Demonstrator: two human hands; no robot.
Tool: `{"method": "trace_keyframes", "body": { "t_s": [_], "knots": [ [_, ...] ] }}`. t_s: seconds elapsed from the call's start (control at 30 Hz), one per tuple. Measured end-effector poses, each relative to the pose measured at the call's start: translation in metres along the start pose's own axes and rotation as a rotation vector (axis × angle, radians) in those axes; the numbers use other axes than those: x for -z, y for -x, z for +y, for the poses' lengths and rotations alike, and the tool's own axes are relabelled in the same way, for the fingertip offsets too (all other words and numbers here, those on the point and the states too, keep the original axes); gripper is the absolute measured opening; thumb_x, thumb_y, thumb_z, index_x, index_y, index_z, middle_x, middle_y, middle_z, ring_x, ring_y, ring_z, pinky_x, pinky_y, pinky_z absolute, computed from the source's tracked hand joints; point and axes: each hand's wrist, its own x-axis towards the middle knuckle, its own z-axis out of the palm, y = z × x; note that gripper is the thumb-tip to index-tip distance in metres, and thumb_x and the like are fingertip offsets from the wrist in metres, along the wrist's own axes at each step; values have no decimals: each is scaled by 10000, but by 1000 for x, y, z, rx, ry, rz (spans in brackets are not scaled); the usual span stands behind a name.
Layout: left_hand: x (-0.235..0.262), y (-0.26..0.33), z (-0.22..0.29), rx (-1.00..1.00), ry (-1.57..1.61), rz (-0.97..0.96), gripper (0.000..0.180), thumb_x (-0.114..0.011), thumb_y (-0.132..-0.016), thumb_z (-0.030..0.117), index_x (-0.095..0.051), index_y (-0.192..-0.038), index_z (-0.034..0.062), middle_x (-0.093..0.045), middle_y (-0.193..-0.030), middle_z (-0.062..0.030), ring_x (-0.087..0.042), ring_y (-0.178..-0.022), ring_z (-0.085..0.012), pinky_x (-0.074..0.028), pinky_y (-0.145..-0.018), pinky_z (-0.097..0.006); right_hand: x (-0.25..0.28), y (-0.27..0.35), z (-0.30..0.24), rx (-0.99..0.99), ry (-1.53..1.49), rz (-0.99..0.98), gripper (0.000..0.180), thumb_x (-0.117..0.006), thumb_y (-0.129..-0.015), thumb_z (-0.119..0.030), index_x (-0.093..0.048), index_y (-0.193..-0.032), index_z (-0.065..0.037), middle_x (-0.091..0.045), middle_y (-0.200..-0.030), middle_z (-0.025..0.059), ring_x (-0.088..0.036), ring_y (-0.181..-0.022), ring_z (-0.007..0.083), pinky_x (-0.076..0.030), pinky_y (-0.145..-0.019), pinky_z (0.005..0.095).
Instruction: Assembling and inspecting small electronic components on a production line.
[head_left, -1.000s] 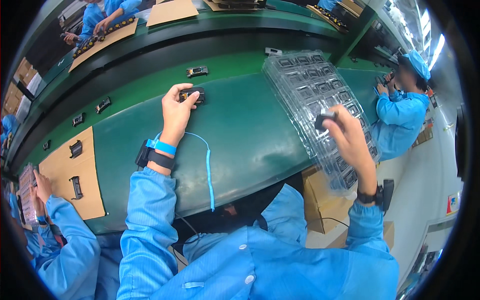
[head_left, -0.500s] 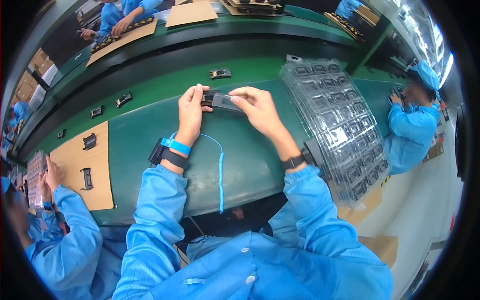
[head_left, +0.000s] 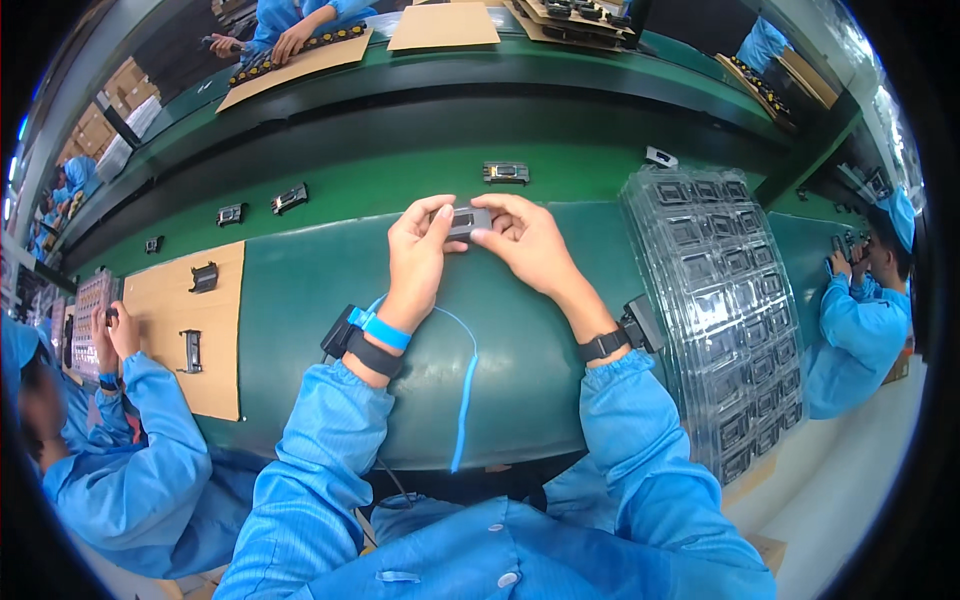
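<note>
Both hands meet over the green conveyor belt (head_left: pixel 300 290): the left hand (head_left: pixel 418 250) and the right hand (head_left: pixel 525 235) pinch a small grey rectangular part (head_left: pixel 468 220) between their fingertips, one at each end. A blue wrist strap (head_left: pixel 380 328) with a blue cord (head_left: pixel 465 390) circles the left wrist. A stack of clear plastic trays (head_left: pixel 730 310) holding dark parts lies just right of the right forearm, and another dark part (head_left: pixel 505 172) sits on the belt beyond the hands.

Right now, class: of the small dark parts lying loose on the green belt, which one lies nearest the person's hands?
The part just beyond the fingertips, above the right hand; the others lie far off left.
</note>
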Motion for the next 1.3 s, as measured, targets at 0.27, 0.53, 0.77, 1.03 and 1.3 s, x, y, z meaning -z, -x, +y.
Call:
{"method": "trace_keyframes", "body": {
  "t_s": [0.27,0.53,0.77,1.03,1.3],
  "knots": [
    [-6,2,4,26,-23,-17,273,-590,-1091,207,-665,-1251,-2,-722,-1109,-97,-709,-945,-137,-615,-765,-273,2,6,-17,15,223,-36,457,-815,-812,33,-705,-1254,-9,-634,-992,86,-619,-765,143,-534,-688,287],
    [-5,1,3,-5,5,5,249,-601,-1083,183,-676,-1227,-6,-733,-1082,-93,-715,-938,-132,-621,-733,-269,3,6,-18,116,185,-13,432,-819,-804,36,-726,-1224,6,-632,-1090,85,-600,-749,134,-532,-688,286],
    [-6,3,2,-8,-1,0,267,-617,-1072,190,-664,-1238,-13,-722,-1084,-103,-731,-919,-161,-636,-770,-285,3,6,-19,109,204,-29,428,-812,-805,40,-731,-1223,1,-632,-1081,82,-602,-754,133,-531,-687,284],
    [-5,2,0,-7,-3,-12,262,-616,-1073,193,-668,-1231,-10,-731,-1079,-101,-731,-919,-157,-632,-775,-283,3,7,-18,125,242,-17,427,-809,-806,42,-731,-1224,2,-629,-1061,80,-604,-750,135,-533,-685,284],
    [-4,3,4,14,-2,-39,256,-595,-1077,147,-648,-1280,0,-742,-1078,-100,-731,-950,-154,-632,-797,-296,3,7,-15,91,282,-29,441,-791,-826,34,-738,-1259,-36,-635,-980,88,-610,-737,150,-536,-695,313]
  ]
}}
